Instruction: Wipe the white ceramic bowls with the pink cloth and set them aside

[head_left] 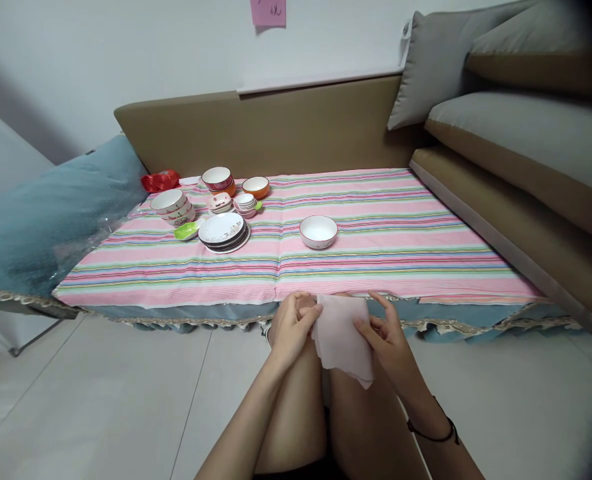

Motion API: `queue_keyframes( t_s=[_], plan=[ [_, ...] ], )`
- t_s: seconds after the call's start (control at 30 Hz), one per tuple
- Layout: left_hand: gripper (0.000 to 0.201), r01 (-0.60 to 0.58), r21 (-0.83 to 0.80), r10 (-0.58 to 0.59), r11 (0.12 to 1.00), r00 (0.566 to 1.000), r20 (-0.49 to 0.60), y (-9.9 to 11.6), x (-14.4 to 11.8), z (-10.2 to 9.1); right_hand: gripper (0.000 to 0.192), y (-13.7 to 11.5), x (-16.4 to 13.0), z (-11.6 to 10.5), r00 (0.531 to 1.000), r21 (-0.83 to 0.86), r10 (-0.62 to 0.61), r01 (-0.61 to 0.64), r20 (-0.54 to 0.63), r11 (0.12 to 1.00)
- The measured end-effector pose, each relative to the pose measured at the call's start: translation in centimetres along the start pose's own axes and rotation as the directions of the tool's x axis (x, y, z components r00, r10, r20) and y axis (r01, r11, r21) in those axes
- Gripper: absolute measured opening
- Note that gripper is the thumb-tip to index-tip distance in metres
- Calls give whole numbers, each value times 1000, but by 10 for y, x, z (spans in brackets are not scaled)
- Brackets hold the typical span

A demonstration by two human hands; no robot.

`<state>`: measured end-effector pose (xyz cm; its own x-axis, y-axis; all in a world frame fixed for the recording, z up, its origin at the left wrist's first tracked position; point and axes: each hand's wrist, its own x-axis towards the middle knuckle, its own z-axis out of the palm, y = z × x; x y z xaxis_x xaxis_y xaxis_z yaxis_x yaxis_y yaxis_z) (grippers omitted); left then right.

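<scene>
A folded pale pink cloth or tissue is held between my two hands, above my knees. My left hand pinches its upper left edge between thumb and fingers. On the right side, the thumb of my right hand presses on its face, with fingers behind it. Just beyond the hands, a white bowl with a thin red rim stands upright on the striped cloth, touched by neither hand.
Left of the bowl stand stacked plates, a green dish, patterned bowls, small dishes, a red-and-orange bowl stack and an orange bowl. Red ribbon lies behind. Grey cushions pile up at right.
</scene>
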<state>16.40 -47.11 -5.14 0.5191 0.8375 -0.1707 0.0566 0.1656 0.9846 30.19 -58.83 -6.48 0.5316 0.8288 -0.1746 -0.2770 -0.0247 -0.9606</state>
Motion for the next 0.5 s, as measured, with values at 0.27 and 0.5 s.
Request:
queue_keyframes(
  t_s=[0.27, 0.5],
  plan=[
    [29, -97, 156, 54, 983, 964, 260, 4, -3, -8, 36, -2, 4, -10, 996, -289, -69, 80, 48, 954],
    [57, -214, 180, 176, 960, 963, 206, -2, -2, -8, 69, 1, 3, -10, 985, -143, 23, 2, 170, 990]
  ],
)
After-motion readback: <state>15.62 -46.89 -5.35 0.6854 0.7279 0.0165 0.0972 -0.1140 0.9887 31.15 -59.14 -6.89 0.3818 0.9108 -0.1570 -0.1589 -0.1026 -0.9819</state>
